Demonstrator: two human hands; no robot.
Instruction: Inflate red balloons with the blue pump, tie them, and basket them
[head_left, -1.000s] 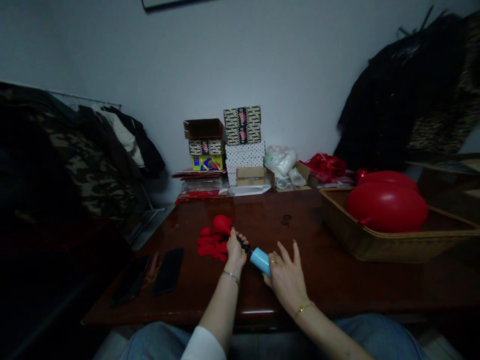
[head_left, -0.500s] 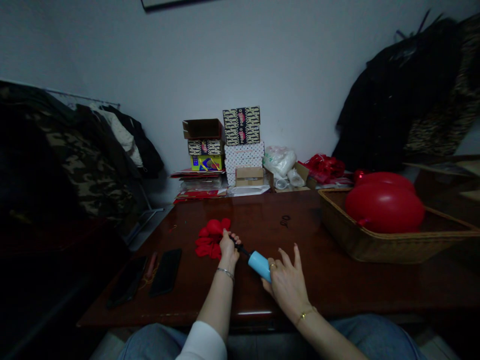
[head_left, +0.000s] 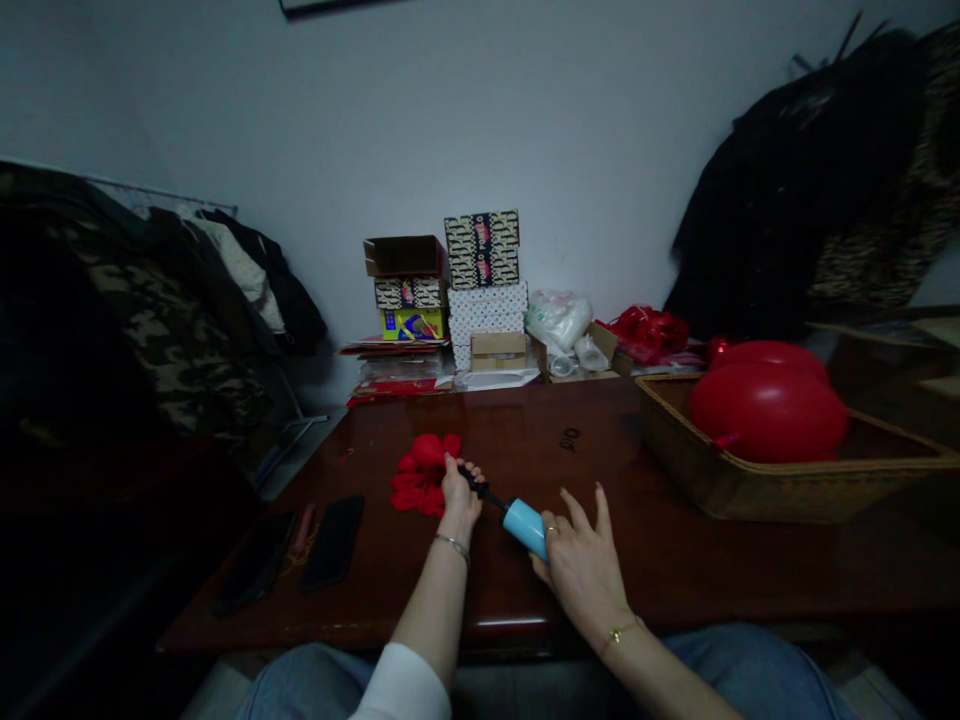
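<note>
A hand pump with a light blue barrel (head_left: 526,528) and black end is held slantwise above the table between my hands. My left hand (head_left: 459,488) is closed around the black handle end. My right hand (head_left: 589,570) grips the blue barrel with thumb and some fingers, while two fingers stretch out upward. The barrel's near end is hidden by my right hand. Just beyond my left hand lies a pile of red limp pieces (head_left: 421,468), which look like flat balloons or petals.
On the right, a wicker basket (head_left: 750,495) holds inflated red balloons (head_left: 769,405). Two dark phones (head_left: 333,545) lie at left near a pink tube (head_left: 304,530). Small dark loops (head_left: 570,439) lie mid-table. Stacked boxes (head_left: 487,320) and plastic bags (head_left: 559,322) line the back.
My right hand and the blue barrel have shifted slightly right, showing a little more of the black shaft. My left hand has barely moved.
</note>
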